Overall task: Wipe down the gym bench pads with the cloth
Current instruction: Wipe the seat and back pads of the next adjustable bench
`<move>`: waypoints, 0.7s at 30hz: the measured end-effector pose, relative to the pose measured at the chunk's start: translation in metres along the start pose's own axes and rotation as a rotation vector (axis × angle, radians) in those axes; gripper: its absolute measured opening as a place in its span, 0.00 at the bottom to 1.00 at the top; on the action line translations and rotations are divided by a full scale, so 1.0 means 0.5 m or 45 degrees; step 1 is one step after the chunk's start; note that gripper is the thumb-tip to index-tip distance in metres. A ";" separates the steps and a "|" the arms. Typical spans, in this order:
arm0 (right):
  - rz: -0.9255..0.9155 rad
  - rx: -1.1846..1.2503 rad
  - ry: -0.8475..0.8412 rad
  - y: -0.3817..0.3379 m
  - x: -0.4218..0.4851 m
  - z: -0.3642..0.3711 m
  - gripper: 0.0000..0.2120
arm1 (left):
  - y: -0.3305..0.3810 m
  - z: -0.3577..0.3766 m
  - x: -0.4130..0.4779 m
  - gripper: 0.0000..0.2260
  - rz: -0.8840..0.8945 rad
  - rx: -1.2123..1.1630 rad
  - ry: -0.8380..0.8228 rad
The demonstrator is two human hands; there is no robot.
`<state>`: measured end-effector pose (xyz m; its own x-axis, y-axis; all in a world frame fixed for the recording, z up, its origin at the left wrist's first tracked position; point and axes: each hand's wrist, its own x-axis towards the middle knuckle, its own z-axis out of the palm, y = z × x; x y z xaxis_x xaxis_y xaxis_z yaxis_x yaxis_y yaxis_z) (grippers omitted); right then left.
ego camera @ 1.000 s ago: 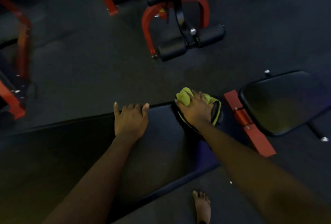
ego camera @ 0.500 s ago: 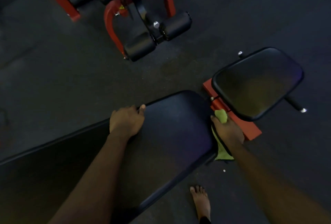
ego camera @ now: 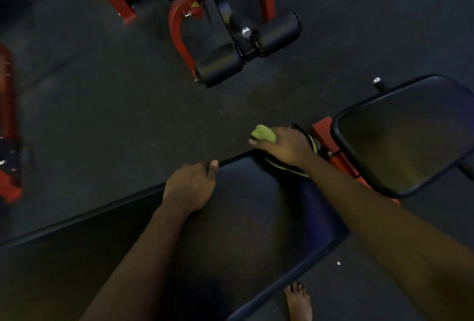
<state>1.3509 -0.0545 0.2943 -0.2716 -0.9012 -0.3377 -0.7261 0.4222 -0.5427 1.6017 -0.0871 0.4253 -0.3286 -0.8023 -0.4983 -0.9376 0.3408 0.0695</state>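
The right hand [ego camera: 284,146], fingers curled round the green cloth [ego camera: 264,134], has swept from the end edge up to the far corner of the long bench pad [ego camera: 256,218], centre-right of frame. The left hand [ego camera: 189,187] still grips its far edge. That end looks covered, so the 2nd pad [ego camera: 405,136], at right, likely comes next.

long bench pad [ego camera: 256,218]: black, flat | cloth [ego camera: 263,134]: yellow-green, bunched, on its far right corner | seat pad [ego camera: 405,136]: black, just right of it

Head camera looks steeply down, close over the bench pad [ego camera: 256,218]
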 end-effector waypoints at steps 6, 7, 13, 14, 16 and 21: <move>0.187 -0.164 -0.209 -0.046 0.028 -0.044 0.43 | -0.049 -0.056 -0.032 0.21 -0.067 -0.098 -0.008; 0.062 -0.239 -0.204 -0.099 0.022 -0.030 0.44 | -0.062 -0.068 -0.042 0.21 -0.077 -0.086 -0.002; -0.220 -0.220 -0.233 -0.224 -0.043 0.005 0.41 | -0.139 -0.119 -0.120 0.20 -0.124 -0.106 -0.022; -0.118 -0.242 -0.240 -0.222 -0.040 -0.010 0.41 | -0.159 -0.126 -0.138 0.20 -0.121 -0.116 -0.009; -0.034 -0.371 -0.244 -0.249 -0.047 -0.022 0.41 | -0.186 -0.131 -0.163 0.19 -0.126 -0.095 0.037; -0.428 -0.212 -0.352 -0.505 -0.133 0.073 0.42 | -0.272 -0.166 -0.221 0.23 -0.239 -0.088 0.098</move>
<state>1.5754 -0.0979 0.4259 0.1583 -0.9161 -0.3684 -0.8426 0.0691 -0.5340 1.7560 -0.0857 0.5425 -0.1528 -0.8845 -0.4408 -0.9879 0.1495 0.0425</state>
